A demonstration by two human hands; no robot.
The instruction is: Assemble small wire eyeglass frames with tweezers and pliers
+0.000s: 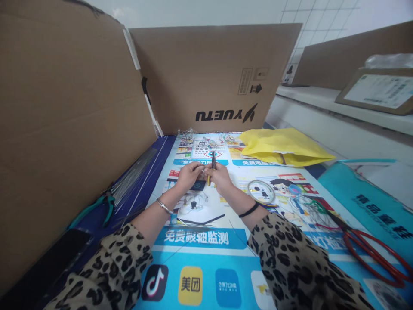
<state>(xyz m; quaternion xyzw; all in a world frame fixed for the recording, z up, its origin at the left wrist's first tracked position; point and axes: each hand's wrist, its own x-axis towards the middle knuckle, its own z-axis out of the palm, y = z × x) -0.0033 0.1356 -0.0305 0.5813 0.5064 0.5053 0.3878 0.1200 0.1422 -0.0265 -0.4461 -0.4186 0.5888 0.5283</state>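
My right hand (221,177) is closed around small pliers (213,160) with yellow handles, their dark jaws pointing away from me. Close beside it, my left hand (190,175) is pinched, its fingertips almost meeting those of the right. A tiny pale bit shows between the two hands, too small to name. Below them on the printed sheet (200,254) lies a loose clear strand (203,197) near a small printed dark shape. Thin wire pieces (238,234) are scattered closer to me.
Cardboard panels (180,64) stand at the back and left. Teal-handled pliers (109,209) and thin wires (135,172) lie left. On the right are a clear ring-shaped roll (274,196), a yellow bag (284,142), red-handled scissors (350,236) and a teal bag (364,189).
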